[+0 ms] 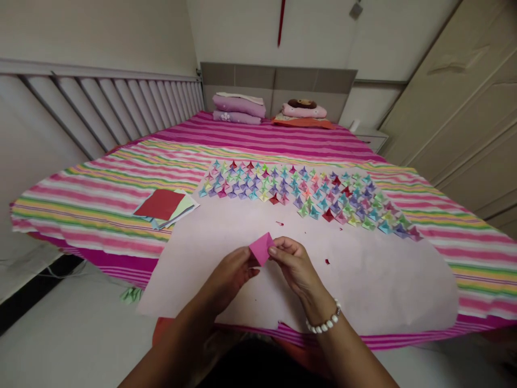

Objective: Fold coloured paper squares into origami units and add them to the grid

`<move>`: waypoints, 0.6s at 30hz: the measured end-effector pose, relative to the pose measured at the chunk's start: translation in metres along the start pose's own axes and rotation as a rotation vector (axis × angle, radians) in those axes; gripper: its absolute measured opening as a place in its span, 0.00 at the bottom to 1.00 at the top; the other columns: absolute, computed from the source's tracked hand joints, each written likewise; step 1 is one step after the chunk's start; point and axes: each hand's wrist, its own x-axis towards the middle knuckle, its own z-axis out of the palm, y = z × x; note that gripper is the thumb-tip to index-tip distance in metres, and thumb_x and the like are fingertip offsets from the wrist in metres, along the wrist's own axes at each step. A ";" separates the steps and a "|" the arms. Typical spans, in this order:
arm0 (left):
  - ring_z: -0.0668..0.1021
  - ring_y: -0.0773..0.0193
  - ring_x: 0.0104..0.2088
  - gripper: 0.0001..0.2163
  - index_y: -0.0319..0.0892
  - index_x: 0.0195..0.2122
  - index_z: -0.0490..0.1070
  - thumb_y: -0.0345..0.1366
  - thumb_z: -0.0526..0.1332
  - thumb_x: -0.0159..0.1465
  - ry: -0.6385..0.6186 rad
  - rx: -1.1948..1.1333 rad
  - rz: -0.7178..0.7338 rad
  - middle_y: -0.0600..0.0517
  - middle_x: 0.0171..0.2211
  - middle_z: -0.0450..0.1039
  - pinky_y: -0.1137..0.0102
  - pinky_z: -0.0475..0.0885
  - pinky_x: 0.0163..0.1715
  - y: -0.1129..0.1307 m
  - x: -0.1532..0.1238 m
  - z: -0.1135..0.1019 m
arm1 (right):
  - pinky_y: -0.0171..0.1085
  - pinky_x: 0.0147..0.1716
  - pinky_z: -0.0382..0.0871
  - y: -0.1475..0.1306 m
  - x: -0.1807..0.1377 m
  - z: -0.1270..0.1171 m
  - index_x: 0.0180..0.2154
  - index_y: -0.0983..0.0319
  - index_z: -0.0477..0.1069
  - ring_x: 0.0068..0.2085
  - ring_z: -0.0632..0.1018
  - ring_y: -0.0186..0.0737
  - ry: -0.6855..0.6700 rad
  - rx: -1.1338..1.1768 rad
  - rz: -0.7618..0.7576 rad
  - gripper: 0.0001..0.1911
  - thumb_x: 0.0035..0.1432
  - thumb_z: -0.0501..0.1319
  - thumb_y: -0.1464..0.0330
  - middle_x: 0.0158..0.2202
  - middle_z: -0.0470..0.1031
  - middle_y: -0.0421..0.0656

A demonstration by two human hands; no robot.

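A small folded piece of pink paper (262,249), diamond-shaped from here, is held up over a large pale sheet (194,269) on the bed. My left hand (234,274) grips its left corner, the fingers partly behind it. At the right corner, my right hand (291,261) pinches it between thumb and fingers; a white bead bracelet (325,325) circles that wrist. Beyond my hands, rows of small folded paper pieces (283,186) in many colours cover the far part of the sheet.
To the left lies a stack of coloured paper (160,205) with a red sheet on top. Tiny paper scraps (327,262) dot the pale sheet. A striped bedcover (100,194) spreads underneath. Folded bedding (239,108) sits by the headboard (254,75), and a white railing (133,102) runs along the left.
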 end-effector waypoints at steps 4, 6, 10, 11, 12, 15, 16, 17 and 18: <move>0.76 0.59 0.40 0.17 0.39 0.41 0.76 0.46 0.66 0.57 0.034 0.032 0.163 0.45 0.38 0.77 0.67 0.69 0.39 0.009 -0.002 -0.003 | 0.32 0.30 0.67 0.001 0.002 -0.001 0.25 0.63 0.78 0.25 0.73 0.31 0.052 -0.049 -0.003 0.09 0.39 0.74 0.68 0.22 0.77 0.39; 0.76 0.60 0.39 0.16 0.40 0.42 0.77 0.44 0.67 0.56 0.044 0.106 0.184 0.47 0.37 0.78 0.67 0.69 0.40 0.012 -0.005 -0.003 | 0.32 0.29 0.68 0.002 0.002 0.000 0.24 0.62 0.78 0.25 0.73 0.31 0.055 -0.057 -0.002 0.08 0.40 0.74 0.68 0.21 0.77 0.39; 0.74 0.66 0.33 0.10 0.42 0.38 0.80 0.38 0.68 0.56 0.101 0.332 0.234 0.53 0.29 0.76 0.72 0.69 0.36 0.011 -0.007 -0.004 | 0.32 0.28 0.69 0.003 0.001 0.003 0.25 0.62 0.78 0.23 0.74 0.31 0.054 -0.079 -0.004 0.09 0.39 0.74 0.67 0.22 0.78 0.39; 0.73 0.67 0.31 0.08 0.42 0.37 0.80 0.38 0.67 0.57 0.111 0.374 0.252 0.54 0.27 0.75 0.73 0.68 0.34 0.011 -0.006 -0.003 | 0.32 0.27 0.69 0.002 0.001 0.004 0.25 0.62 0.78 0.23 0.74 0.32 0.054 -0.087 -0.006 0.10 0.39 0.74 0.67 0.22 0.78 0.39; 0.72 0.68 0.30 0.08 0.42 0.36 0.80 0.38 0.67 0.57 0.117 0.403 0.264 0.55 0.25 0.74 0.73 0.68 0.33 0.011 -0.005 -0.003 | 0.32 0.27 0.69 0.002 0.001 0.004 0.25 0.62 0.78 0.23 0.75 0.32 0.052 -0.094 -0.008 0.10 0.39 0.75 0.66 0.22 0.78 0.39; 0.71 0.68 0.27 0.07 0.42 0.34 0.80 0.38 0.67 0.56 0.144 0.446 0.279 0.55 0.24 0.74 0.73 0.68 0.30 0.012 -0.003 -0.001 | 0.32 0.27 0.70 0.000 0.000 0.005 0.26 0.62 0.79 0.23 0.75 0.32 0.036 -0.109 -0.020 0.10 0.40 0.74 0.66 0.21 0.78 0.39; 0.71 0.68 0.27 0.07 0.41 0.34 0.80 0.38 0.67 0.55 0.156 0.456 0.281 0.55 0.24 0.74 0.73 0.68 0.29 0.013 -0.002 -0.001 | 0.32 0.27 0.70 -0.001 0.000 0.005 0.26 0.62 0.79 0.23 0.75 0.32 0.029 -0.113 -0.025 0.09 0.41 0.74 0.66 0.21 0.78 0.40; 0.71 0.68 0.26 0.08 0.41 0.33 0.80 0.38 0.68 0.55 0.161 0.466 0.283 0.55 0.23 0.74 0.72 0.68 0.29 0.013 -0.001 0.000 | 0.32 0.26 0.71 -0.001 0.000 0.006 0.27 0.62 0.79 0.22 0.75 0.32 0.023 -0.117 -0.032 0.09 0.42 0.74 0.65 0.21 0.78 0.40; 0.71 0.68 0.25 0.08 0.41 0.33 0.80 0.38 0.68 0.55 0.159 0.474 0.285 0.54 0.23 0.74 0.72 0.68 0.28 0.013 -0.001 0.000 | 0.32 0.26 0.71 -0.002 0.000 0.006 0.27 0.62 0.79 0.22 0.75 0.32 0.016 -0.123 -0.038 0.09 0.42 0.73 0.65 0.21 0.78 0.40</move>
